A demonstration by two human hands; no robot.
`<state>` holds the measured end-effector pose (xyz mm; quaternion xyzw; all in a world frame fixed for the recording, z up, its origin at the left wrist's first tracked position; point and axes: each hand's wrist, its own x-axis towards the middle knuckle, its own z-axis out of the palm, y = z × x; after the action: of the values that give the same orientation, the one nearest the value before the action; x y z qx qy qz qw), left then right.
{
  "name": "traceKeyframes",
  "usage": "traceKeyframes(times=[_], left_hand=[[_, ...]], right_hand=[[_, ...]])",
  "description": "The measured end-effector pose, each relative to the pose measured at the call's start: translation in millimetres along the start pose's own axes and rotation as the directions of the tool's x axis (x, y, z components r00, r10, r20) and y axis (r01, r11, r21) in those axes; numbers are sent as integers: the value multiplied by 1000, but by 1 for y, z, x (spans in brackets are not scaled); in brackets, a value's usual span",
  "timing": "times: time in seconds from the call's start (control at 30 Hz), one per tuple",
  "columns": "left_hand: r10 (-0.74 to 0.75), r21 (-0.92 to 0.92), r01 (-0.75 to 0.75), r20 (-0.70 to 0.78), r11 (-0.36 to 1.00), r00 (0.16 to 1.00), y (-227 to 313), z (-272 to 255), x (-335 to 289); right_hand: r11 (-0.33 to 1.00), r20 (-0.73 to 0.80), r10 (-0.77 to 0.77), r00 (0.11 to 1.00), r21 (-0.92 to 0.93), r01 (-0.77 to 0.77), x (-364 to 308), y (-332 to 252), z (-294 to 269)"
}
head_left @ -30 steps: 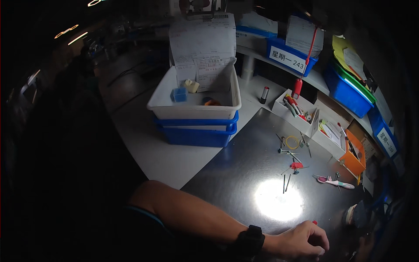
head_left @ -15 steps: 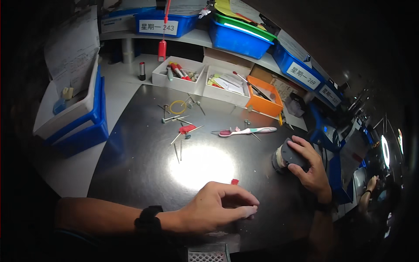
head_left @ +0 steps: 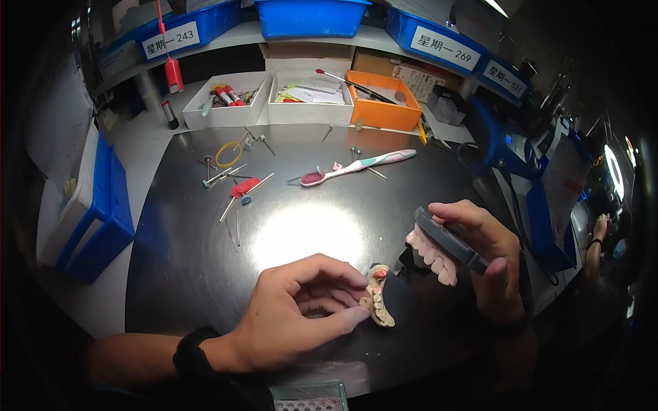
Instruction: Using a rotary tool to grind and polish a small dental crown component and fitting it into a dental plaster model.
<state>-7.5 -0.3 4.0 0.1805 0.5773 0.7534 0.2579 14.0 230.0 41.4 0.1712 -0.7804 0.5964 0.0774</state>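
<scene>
- The person's left hand [head_left: 301,301] pinches a yellowish dental cast [head_left: 379,301] between thumb and fingertips; the cast has a row of teeth and a red patch near its far end. I can't tell whether it touches the tabletop.
- The right hand [head_left: 490,246] grips a second dental cast [head_left: 440,248] by its dark grey base, fingers on the far side and thumb on the near side. Its pale pink teeth face left, towards the first cast; the two are apart.
- Both hands are over the dark, shiny tabletop [head_left: 185,274], where a bright pool of light [head_left: 308,236] lies just beyond the left hand.
- Beyond the light, a white and pink toothbrush [head_left: 391,159] lies at a slant.
- Left of it are thin metal pins [head_left: 266,144], a crumpled red piece [head_left: 245,188] and a yellow rubber band [head_left: 228,155].
- Along the far edge stand a white box [head_left: 226,118] of pens, a white box of papers [head_left: 308,114] and an orange box [head_left: 384,121].
- Blue bins [head_left: 312,19] line the shelf above.
- At far right, another person's hand [head_left: 600,226] shows, small and dim.
</scene>
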Motion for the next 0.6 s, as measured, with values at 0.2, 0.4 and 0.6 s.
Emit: traceKeyframes(times=[0.2, 0.4, 0.6], left_hand=[[151, 270, -165, 74, 949, 986, -4, -2, 4], [268, 515, -323, 181, 794, 946, 4, -3, 13], [338, 650, -517, 391, 557, 856, 12, -5, 23]], right_hand=[[998, 7, 34, 999, 56, -35, -5, 3, 0], [989, -39, 71, 997, 131, -65, -13, 4, 1], [993, -3, 65, 998, 100, -64, -16, 6, -4]])
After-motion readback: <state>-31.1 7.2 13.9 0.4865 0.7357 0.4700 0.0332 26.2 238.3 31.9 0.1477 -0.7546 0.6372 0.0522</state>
